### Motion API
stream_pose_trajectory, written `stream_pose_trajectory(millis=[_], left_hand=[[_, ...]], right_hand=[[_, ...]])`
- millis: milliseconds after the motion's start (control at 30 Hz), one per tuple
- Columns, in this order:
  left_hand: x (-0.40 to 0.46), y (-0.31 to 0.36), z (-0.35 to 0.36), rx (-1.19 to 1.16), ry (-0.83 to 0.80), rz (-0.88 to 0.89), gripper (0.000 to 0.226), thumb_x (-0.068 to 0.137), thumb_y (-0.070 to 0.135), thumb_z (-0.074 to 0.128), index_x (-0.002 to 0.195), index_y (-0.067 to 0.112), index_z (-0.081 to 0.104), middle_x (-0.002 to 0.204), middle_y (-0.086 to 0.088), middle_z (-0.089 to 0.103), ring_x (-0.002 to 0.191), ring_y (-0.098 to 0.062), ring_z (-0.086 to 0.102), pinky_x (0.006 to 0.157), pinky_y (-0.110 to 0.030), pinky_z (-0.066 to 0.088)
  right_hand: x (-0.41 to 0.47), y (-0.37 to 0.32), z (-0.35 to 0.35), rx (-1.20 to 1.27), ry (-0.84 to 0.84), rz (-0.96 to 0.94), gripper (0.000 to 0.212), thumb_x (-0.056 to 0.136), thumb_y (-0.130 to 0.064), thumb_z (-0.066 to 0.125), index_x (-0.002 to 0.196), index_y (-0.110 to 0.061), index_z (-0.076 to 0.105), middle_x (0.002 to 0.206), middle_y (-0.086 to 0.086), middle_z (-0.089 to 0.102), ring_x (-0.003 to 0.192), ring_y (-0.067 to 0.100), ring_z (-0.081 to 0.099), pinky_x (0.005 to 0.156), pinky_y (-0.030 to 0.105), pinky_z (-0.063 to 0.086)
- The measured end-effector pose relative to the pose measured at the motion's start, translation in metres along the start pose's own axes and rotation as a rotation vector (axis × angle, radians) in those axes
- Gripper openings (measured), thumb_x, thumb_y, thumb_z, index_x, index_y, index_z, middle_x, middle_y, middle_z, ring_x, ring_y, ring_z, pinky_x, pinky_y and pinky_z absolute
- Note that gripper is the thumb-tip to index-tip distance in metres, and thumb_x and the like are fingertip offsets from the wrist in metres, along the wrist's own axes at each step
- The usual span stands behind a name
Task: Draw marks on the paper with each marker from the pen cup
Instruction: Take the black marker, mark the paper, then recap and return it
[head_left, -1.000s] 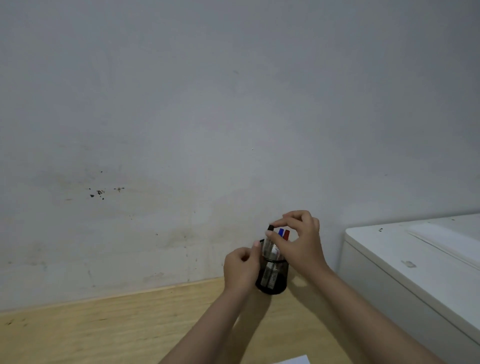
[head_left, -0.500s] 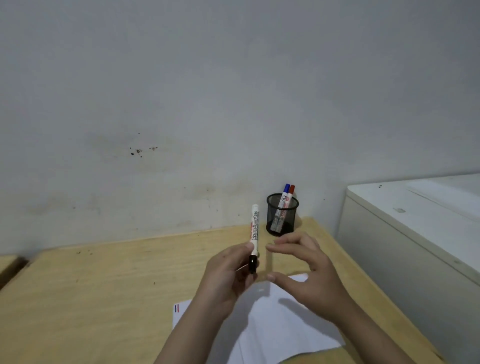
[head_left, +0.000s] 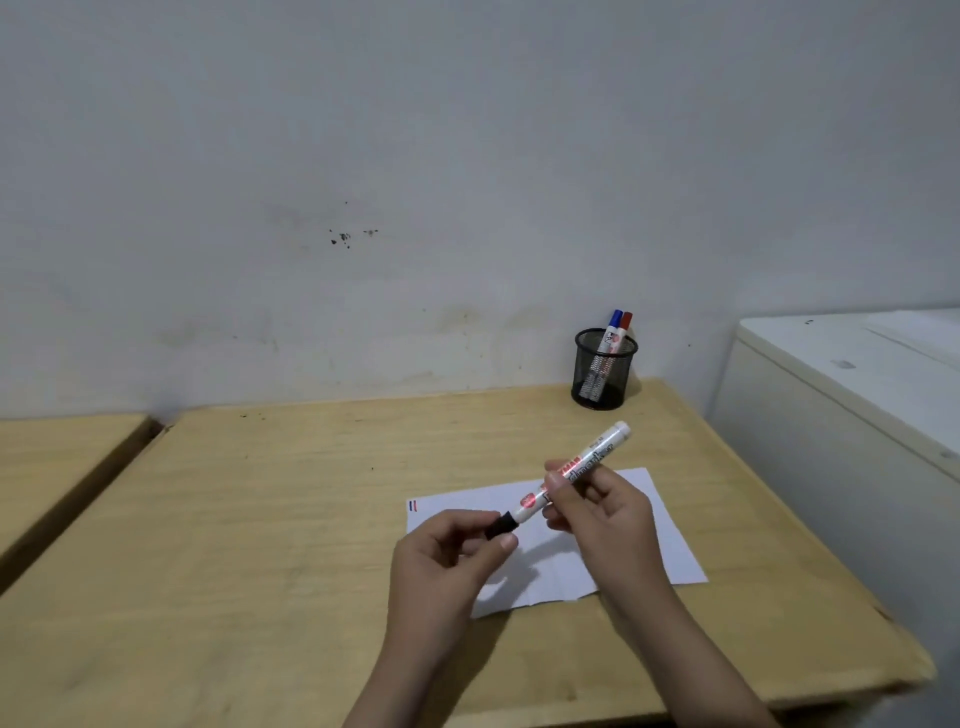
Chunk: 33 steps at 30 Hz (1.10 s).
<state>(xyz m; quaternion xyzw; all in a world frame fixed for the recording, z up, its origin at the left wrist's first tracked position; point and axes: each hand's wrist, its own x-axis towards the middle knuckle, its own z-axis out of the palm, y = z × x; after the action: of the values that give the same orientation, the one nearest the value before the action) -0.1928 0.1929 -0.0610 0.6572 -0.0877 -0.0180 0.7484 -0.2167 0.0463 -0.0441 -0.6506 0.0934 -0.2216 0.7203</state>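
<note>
1. Grey plaster wall (head_left: 467, 156) fills the upper half of what I see, scuffed and stained low down, with a cluster of small dark specks (head_left: 345, 237) at about 11 o'clock from the middle of my view.
2. At 9 o'clock a second wooden table (head_left: 57, 467) shows only its corner, parted by a dark gap from the wooden desk (head_left: 249, 545) I work at, whose pale top is bare on its left side.
3. My left hand (head_left: 447, 566) is raised above the desk at 6 o'clock, thumb and fingertips pinched on the black cap (head_left: 502, 524) of a marker.
4. White paper (head_left: 670, 551) lies flat on the desk under both hands, with a small red and blue mark (head_left: 413, 505) near its far left corner.
5. The marker (head_left: 576, 475) is held over the paper, its white barrel slanting up toward 2 o'clock, black cap at the low end and the white butt at the high end.
6. My right hand (head_left: 602, 519) grips the barrel mid-length, thumb on top and fingers curled beneath, forearm running down toward 5 o'clock.
7. At 1 o'clock the black mesh pen cup (head_left: 602, 382) stands at the desk's back edge by the wall, holding a blue-capped marker (head_left: 612, 327) and a red-capped marker (head_left: 624, 328) that lean right.
8. At 3 o'clock a white cabinet (head_left: 831, 415) stands just beside the desk.
</note>
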Motion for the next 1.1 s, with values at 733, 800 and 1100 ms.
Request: stream_pose_trajectory(millis=[733, 800, 1100], left_hand=[[0.040, 0.013, -0.024, 0.469, -0.067, 0.181, 0.020, 0.080, 0.010, 0.068, 0.073, 0.028, 0.073, 0.060, 0.013, 0.070, 0.057, 0.001, 0.061, 0.057, -0.010, 0.045], [0.061, 0.017, -0.031, 0.499, -0.005, 0.176, 0.014, 0.076, 0.010, 0.072, 0.079, 0.023, 0.073, 0.069, 0.007, 0.072, 0.057, 0.002, 0.059, 0.054, -0.008, 0.044], [0.148, 0.010, -0.034, 0.910, -0.150, -0.106, 0.012, 0.074, 0.003, 0.061, 0.075, 0.011, 0.070, 0.061, 0.002, 0.060, 0.061, -0.015, 0.055, 0.051, -0.020, 0.039]], right_hand=[[0.004, 0.015, 0.012, 0.211, 0.080, -0.017, 0.024, 0.072, -0.031, 0.062, 0.084, -0.012, 0.070, 0.064, -0.003, 0.070, 0.059, 0.011, 0.063, 0.060, 0.020, 0.056], [0.006, 0.016, 0.009, 0.209, 0.088, -0.020, 0.020, 0.075, -0.026, 0.062, 0.085, -0.010, 0.069, 0.065, -0.001, 0.068, 0.060, 0.013, 0.061, 0.060, 0.021, 0.057], [0.005, 0.018, -0.001, 0.115, 0.082, -0.054, 0.011, 0.086, -0.004, 0.059, 0.084, -0.007, 0.069, 0.070, 0.001, 0.070, 0.061, 0.008, 0.064, 0.058, 0.019, 0.055]])
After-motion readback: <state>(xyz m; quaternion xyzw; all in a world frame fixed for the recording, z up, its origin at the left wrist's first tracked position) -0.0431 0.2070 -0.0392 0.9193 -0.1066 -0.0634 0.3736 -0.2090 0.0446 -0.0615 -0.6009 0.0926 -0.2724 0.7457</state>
